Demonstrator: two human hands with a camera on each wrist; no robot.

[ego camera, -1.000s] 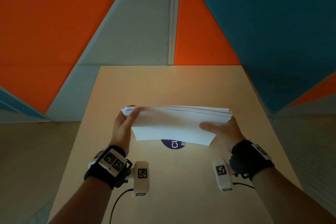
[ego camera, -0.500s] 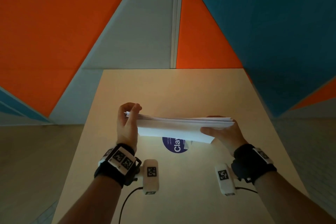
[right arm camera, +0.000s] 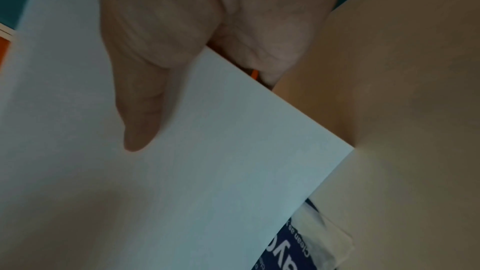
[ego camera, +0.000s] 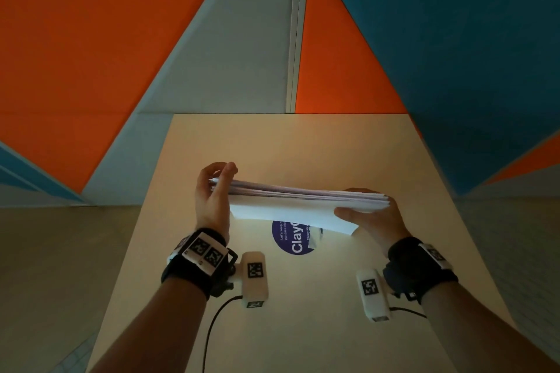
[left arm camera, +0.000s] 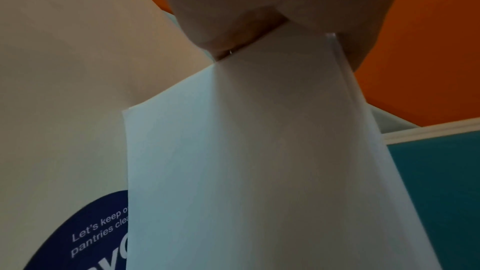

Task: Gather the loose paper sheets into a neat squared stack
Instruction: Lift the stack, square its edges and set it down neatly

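Both hands gripping thin white paper stack [ego camera: 306, 201], left hand [ego camera: 212, 197], right hand [ego camera: 371, 216], above smooth tan table [ego camera: 303, 145]

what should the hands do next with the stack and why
Probably tap the stack's lower long edge down on the table. Both the left hand and the right hand grip its ends, holding it off the table, and the sheet edges at the left end look uneven, so it is not squared yet.
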